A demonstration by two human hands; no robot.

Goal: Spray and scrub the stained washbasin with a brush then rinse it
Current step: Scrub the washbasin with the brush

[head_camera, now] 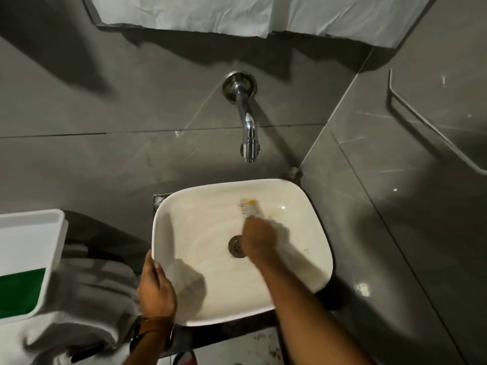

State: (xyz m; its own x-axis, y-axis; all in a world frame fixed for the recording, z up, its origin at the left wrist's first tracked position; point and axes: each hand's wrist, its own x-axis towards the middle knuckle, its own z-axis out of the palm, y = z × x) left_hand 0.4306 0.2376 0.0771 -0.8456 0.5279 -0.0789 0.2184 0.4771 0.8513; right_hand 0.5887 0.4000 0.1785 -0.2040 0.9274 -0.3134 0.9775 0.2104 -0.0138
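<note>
A white square washbasin (pixel 297 280) with brownish stains sits in the corner on a dark counter. Its metal drain (pixel 235 246) is in the middle. My right hand (pixel 259 239) is inside the bowl, closed around the handle of a small white brush (pixel 250 206) with a yellow tip; both are blurred by motion. The brush bristles lie against the far inner wall, below the tap. My left hand (pixel 155 288) grips the basin's near left rim, thumb inside the bowl. A brown-strapped watch is on that wrist.
A chrome wall tap (pixel 247 133) hangs above the basin; no water runs from it. A white and green container (pixel 29 262) stands at the left, with grey cloth (pixel 87 299) beside it. Grey tiled walls close in behind and on the right.
</note>
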